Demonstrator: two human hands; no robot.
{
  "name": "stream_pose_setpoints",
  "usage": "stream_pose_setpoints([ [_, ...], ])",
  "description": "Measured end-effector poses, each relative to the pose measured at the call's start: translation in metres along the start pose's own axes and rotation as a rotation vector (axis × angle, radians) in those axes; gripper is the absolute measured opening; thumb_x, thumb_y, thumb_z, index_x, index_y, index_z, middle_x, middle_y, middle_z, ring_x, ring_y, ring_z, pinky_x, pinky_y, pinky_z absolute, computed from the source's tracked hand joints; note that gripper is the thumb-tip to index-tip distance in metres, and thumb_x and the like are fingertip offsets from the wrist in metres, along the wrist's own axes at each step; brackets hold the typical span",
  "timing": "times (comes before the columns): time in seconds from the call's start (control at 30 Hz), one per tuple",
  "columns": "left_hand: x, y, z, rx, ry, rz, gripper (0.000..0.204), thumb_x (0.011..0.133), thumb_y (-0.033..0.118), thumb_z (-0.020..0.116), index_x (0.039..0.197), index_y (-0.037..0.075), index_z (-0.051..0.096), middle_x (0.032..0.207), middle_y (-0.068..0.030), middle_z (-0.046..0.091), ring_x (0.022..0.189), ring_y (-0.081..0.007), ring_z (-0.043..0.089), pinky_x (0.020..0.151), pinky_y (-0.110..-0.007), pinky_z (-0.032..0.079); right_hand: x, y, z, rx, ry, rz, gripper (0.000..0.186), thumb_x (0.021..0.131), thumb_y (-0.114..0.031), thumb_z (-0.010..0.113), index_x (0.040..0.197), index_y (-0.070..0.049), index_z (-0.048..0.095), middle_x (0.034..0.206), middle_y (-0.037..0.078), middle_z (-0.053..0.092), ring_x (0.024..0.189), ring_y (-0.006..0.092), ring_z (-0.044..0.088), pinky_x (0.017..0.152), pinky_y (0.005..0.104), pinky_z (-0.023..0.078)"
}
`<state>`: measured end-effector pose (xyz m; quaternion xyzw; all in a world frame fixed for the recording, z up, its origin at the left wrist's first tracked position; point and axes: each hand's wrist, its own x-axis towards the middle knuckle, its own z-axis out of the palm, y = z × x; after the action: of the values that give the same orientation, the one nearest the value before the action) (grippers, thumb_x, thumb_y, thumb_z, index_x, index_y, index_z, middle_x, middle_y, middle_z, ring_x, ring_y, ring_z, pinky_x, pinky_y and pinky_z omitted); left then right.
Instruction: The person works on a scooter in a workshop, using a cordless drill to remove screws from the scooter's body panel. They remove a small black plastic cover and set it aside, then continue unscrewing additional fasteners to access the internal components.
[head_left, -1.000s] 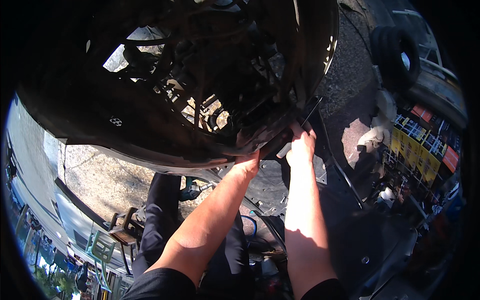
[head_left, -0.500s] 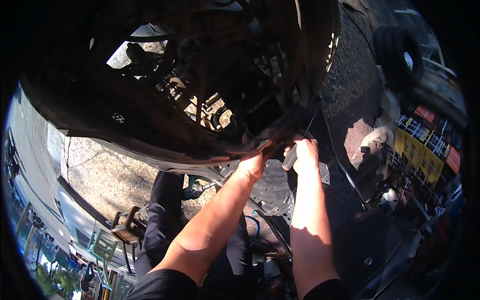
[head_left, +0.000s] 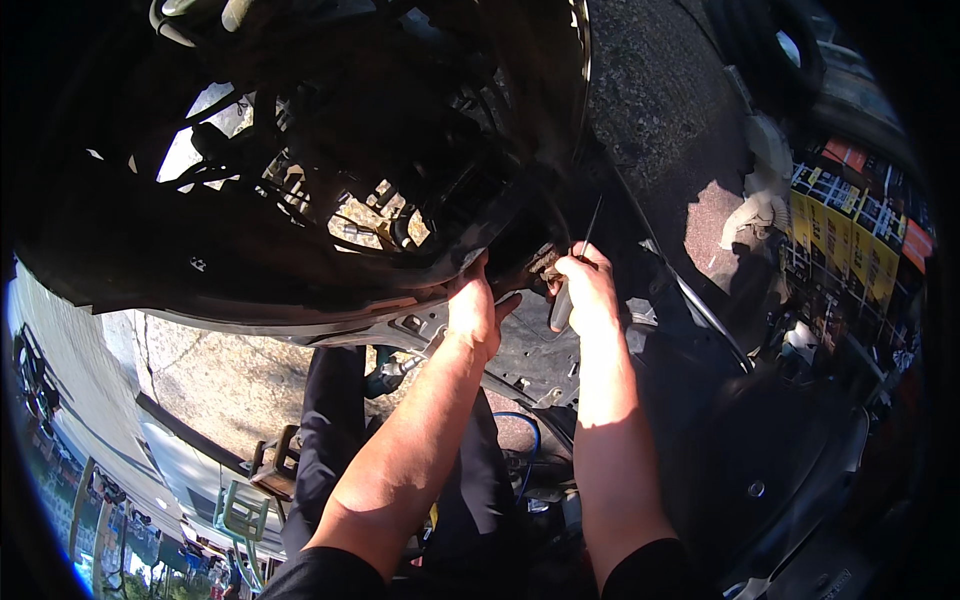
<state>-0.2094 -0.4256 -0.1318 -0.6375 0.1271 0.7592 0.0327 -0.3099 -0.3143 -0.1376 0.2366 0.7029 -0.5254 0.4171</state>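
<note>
Deep shadow blurs most of the dark vehicle body (head_left: 250,285), and the fingertips of the left hand (head_left: 472,310) are lost at its near edge. Both forearms reach forward, nearly straight. The left hand touches that edge, thumb spread; its fingers' curl cannot be told. The right hand (head_left: 590,290), just beside, is closed around a thin-shafted tool (head_left: 560,309), tilted, handle nearest the person.
</note>
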Motion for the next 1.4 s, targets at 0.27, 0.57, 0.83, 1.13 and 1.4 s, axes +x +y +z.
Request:
stream_pose_setpoints([
  [0.27,-0.027,-0.007,-0.009,0.104,-0.085,0.027,0.056,0.095,0.042,0.047,0.138,0.007,0.036,0.122,-0.0180,0.056,0.110,-0.0277,0.059,0.096,-0.048,0.044,-0.021,0.018,-0.013,0.088,0.006,-0.078,0.006,0.079,0.000,0.056,0.083,-0.002,0.060,0.068,0.006,0.061,0.049,0.0139,0.053,0.045,0.0284,0.045],
  [0.57,-0.049,-0.034,-0.026,-0.022,-0.227,0.016,0.045,0.092,0.042,0.051,0.124,0.010,0.047,0.126,-0.0148,0.051,0.115,-0.0318,0.053,0.100,-0.052,0.040,-0.054,0.033,-0.047,0.342,-0.057,-0.098,0.010,0.085,0.001,0.055,0.094,0.001,0.059,0.073,0.007,0.061,0.054,0.0099,0.053,0.049,0.0255,0.047],
  [0.83,-0.065,-0.039,-0.056,-0.047,-0.321,-0.195,0.070,0.086,0.058,0.050,0.142,0.019,0.035,0.138,-0.0194,0.044,0.127,-0.0382,0.043,0.103,-0.060,0.033,-0.090,0.050,-0.076,0.347,-0.127,-0.026,0.015,0.081,-0.002,0.057,0.095,0.000,0.060,0.070,0.008,0.062,0.052,0.0120,0.054,0.045,0.0258,0.045],
  [1.13,-0.057,-0.030,-0.087,0.064,-0.351,-0.328,0.067,0.085,0.061,0.055,0.137,0.021,0.040,0.139,-0.0203,0.041,0.121,-0.0419,0.047,0.100,-0.061,0.037,-0.113,0.086,-0.068,0.369,-0.003,0.100,0.015,0.080,-0.006,0.061,0.095,-0.004,0.061,0.072,0.006,0.061,0.051,0.0130,0.054,0.044,0.0280,0.045],
  [1.4,-0.067,-0.038,-0.081,0.177,-0.402,-0.355,0.055,0.087,0.056,0.057,0.127,0.019,0.050,0.132,-0.0185,0.046,0.113,-0.0403,0.053,0.094,-0.057,0.044,-0.152,0.115,-0.076,0.503,0.054,-0.032,0.018,0.085,-0.011,0.058,0.100,-0.003,0.062,0.078,0.004,0.063,0.060,0.0129,0.059,0.051,0.0258,0.047],
])
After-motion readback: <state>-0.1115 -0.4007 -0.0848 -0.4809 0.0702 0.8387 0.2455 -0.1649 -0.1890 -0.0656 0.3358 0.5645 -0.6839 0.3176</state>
